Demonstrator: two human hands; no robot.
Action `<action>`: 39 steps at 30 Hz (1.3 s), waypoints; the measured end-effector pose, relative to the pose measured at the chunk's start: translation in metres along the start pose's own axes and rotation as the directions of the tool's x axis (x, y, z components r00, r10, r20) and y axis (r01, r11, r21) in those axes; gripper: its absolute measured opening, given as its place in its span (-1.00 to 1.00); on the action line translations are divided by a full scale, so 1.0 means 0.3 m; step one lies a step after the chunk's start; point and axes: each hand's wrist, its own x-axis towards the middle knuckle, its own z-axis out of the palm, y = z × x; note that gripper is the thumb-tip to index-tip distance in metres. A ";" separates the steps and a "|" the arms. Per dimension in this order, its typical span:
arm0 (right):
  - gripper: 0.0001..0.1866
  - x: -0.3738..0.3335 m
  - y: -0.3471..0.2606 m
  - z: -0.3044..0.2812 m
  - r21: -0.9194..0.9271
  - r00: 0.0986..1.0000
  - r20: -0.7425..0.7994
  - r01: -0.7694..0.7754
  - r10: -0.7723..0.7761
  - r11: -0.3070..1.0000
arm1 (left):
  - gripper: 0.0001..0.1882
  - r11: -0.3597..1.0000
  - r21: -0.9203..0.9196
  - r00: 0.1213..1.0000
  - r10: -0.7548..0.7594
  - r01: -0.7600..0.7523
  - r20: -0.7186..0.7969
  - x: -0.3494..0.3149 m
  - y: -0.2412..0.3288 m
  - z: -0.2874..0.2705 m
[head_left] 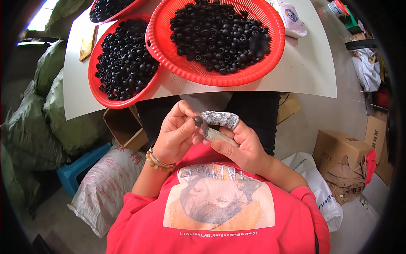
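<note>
In front of my chest, my left hand [179, 129] pinches a small black hollow ball [198, 121] between thumb and fingertips. My right hand [239, 139] is closed around a small knife with a pale, wrapped-looking handle [220, 136]. Its short grey blade [205, 128] is right beside the ball; whether it touches cannot be made out. A grey knitted finger cover [220, 119] sits on my right index finger. Beyond my hands, a large red plastic basket [220, 79] holds many similar black pieces, some showing round holes.
A second red basket [99, 95] of black pieces stands at the left of the white table [308, 72], with another red container [127, 9] behind it. A wooden block [86, 44] lies by the left edge. Sacks [105, 186], a blue stool [80, 169] and cardboard boxes [338, 148] surround me.
</note>
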 end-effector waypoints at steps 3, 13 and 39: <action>-0.59 -0.001 -0.004 -0.005 -0.031 1.000 0.012 0.003 -0.003 1.000 | -0.87 0.998 0.052 0.999 0.030 -0.029 -0.014 -0.002 -0.002 0.004; -0.61 -0.003 0.017 0.000 -0.120 0.996 -0.081 0.025 -0.035 0.992 | -0.83 0.939 0.339 0.990 0.100 -0.059 -0.102 -0.013 -0.006 0.014; -0.72 0.014 0.021 0.004 -0.138 0.986 -0.130 0.088 -0.106 0.987 | -0.85 0.946 0.313 0.982 0.132 -0.085 -0.133 -0.006 -0.011 0.038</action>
